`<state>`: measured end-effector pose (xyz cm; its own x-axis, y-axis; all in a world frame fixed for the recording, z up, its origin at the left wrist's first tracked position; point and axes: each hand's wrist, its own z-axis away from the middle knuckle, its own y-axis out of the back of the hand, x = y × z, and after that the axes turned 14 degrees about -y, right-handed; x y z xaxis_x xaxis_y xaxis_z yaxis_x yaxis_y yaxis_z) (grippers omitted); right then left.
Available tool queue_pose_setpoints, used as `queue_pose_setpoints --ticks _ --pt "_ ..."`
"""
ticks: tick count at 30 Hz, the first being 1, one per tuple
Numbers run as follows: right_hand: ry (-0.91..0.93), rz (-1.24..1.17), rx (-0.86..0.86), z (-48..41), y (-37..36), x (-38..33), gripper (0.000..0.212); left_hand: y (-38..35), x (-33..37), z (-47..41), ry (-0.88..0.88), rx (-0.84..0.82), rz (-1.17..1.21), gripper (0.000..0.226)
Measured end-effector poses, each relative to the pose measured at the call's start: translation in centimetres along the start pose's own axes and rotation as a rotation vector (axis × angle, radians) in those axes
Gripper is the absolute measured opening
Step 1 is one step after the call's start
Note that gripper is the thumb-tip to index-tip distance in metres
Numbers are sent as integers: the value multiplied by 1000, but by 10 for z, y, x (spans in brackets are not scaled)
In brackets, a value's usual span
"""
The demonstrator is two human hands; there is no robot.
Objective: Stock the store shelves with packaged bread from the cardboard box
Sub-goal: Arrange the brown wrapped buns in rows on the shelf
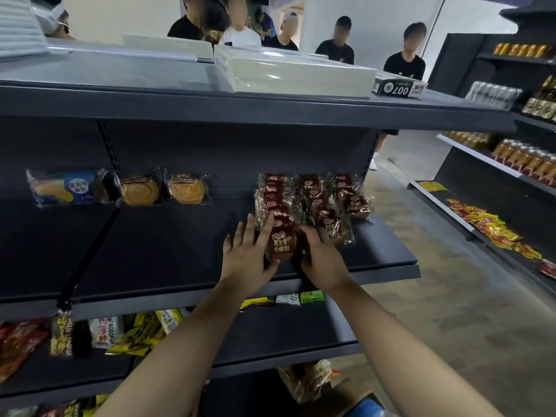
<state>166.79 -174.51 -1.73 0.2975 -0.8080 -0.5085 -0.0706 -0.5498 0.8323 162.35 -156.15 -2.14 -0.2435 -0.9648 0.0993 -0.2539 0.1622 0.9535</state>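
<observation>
The right hand (320, 254) curls round the right side of a bread pack (282, 245). The left hand (248, 255) only lies flat against its left side, fingers straight and spread. With so one-sided a hold the slick wrapper could slip. The pack sits at the near end of the left row, close to the shelf (168, 251) lip, and might drop off. A hard push could also topple the rows (313, 203) behind. Both forearms reach up and forward, hands flanking the pack.

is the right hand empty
No, the right hand curls its fingers round the front bread pack, which the left hand also touches.
</observation>
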Motion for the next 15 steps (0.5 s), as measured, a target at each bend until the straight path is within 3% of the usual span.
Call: queue_pose_setpoints --ticks 10,15 --pt "5 -2 16 11 6 5 70 -2 3 8 -10 48 67 102" --pt "-9 37 48 25 21 12 66 -1 13 11 -157 166 100 98"
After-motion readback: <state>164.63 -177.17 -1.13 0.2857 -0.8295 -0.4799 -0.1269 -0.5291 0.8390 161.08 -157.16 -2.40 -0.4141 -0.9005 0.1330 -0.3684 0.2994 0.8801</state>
